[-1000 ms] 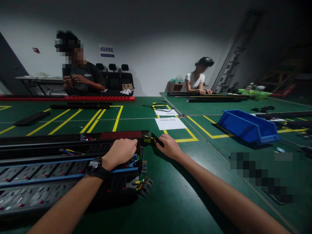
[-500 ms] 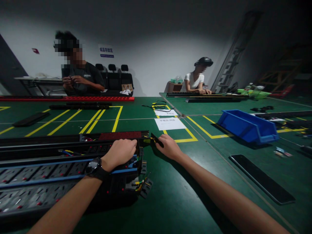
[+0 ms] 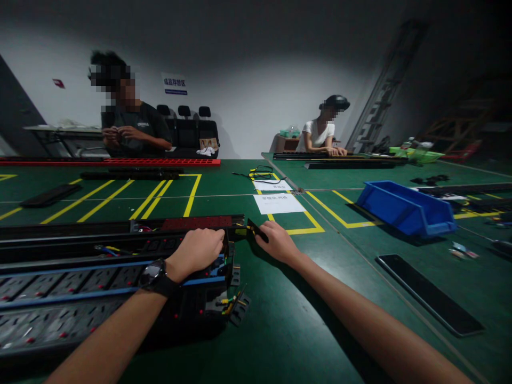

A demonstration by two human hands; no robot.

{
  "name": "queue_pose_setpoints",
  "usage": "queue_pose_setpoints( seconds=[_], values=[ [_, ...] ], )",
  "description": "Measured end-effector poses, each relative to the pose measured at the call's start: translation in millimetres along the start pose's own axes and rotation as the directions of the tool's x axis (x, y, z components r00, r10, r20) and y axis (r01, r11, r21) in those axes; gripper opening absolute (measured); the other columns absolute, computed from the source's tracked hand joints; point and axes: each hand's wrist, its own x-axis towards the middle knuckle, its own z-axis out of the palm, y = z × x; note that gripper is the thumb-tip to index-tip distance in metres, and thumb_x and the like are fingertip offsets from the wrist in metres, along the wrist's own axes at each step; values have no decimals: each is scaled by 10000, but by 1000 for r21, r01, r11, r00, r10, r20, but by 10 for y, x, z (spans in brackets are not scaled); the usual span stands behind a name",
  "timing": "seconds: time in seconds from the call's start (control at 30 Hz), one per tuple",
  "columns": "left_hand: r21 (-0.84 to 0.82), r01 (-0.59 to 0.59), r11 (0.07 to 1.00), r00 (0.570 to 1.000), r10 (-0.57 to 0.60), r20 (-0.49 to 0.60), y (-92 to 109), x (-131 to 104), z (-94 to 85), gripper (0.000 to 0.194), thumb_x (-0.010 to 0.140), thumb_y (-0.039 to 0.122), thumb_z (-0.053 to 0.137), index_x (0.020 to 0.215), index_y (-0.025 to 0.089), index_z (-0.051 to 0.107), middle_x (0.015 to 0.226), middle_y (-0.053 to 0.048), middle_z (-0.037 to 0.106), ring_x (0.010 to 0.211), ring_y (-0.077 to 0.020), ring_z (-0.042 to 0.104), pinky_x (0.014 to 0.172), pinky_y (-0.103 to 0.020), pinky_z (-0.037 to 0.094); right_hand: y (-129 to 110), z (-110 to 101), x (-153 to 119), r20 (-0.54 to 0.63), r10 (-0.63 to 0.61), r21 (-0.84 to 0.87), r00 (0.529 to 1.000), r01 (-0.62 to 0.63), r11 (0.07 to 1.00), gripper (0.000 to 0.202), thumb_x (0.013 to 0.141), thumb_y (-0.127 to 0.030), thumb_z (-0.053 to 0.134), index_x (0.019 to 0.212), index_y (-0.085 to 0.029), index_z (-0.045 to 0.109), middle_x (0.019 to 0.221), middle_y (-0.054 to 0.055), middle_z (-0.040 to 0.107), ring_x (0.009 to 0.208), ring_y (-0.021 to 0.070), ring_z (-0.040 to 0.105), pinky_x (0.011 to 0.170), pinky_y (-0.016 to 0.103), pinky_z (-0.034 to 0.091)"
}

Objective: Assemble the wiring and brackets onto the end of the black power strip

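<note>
Several long black power strips [image 3: 102, 278] lie side by side at the left, some edged in blue, with rows of sockets and red dots. My left hand [image 3: 196, 250], a watch on its wrist, is closed over the end of one of the farther strips; its fingertips are partly hidden. Just past that end, my right hand [image 3: 277, 239] pinches a small black end plate [image 3: 256, 230], with a bit of yellow wire beside it. Closer to me, another end plate [image 3: 239, 311] hangs tilted off a strip end on green and yellow wires [image 3: 227, 302].
A blue bin [image 3: 406, 208] and a black phone [image 3: 430, 293] lie on the green table [image 3: 296, 341] to the right. Paper sheets [image 3: 279, 204] and yellow tape lines are ahead. Two people sit across the table, beside a red rack [image 3: 160, 161] and more black strips [image 3: 340, 156].
</note>
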Motion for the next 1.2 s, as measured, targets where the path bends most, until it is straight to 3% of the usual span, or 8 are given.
queue_pose_setpoints(
  seconds=[0.43, 1.2],
  values=[
    [16, 1, 1000, 1000, -2, 7, 7, -11, -16, 329, 1081, 265, 352, 1048, 198, 673, 1054, -141, 805, 946, -322, 776, 813, -421, 571, -11, -8, 0, 3, -5, -17, 1000, 5, 1000, 180, 977, -193, 644, 814, -236, 580, 898, 55, 649, 872, 216, 596, 780, 335, 485],
    [18, -1, 1000, 1000, 1, 8, 0, 0, 8, 327, 1083, 261, 357, 1045, 189, 673, 1057, -148, 808, 984, -368, 784, 809, -464, 585, 8, 6, -4, 5, -10, -14, 1000, 10, 1000, 164, 979, -198, 651, 833, -233, 583, 910, 59, 649, 884, 220, 593, 775, 333, 475]
  ],
)
